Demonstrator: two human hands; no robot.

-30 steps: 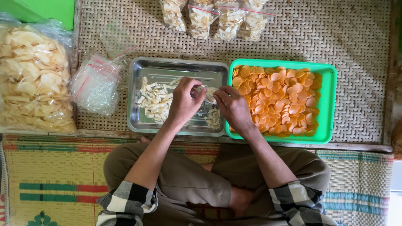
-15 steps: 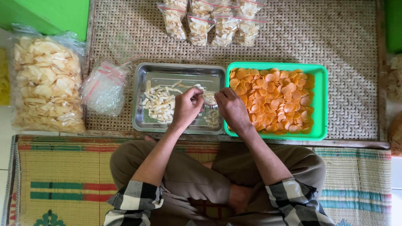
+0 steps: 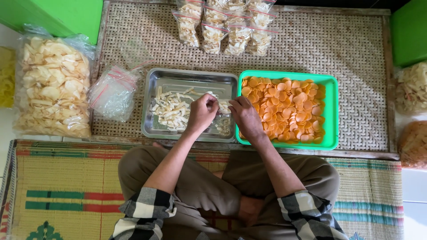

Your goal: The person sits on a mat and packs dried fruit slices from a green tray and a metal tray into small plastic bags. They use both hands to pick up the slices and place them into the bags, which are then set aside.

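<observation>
Green tray [image 3: 331, 111] of orange chips [image 3: 284, 109]; big bag of pale crackers [image 3: 53, 86].

The metal tray [image 3: 164, 84] sits just left of the plastic tray [image 3: 331, 111], touching it, both on the woven table [image 3: 356, 40]. Filled small bags [image 3: 224, 24] lie behind them; a big cracker bag [image 3: 51, 86] lies far left, empty bags [image 3: 113, 91] between
</observation>
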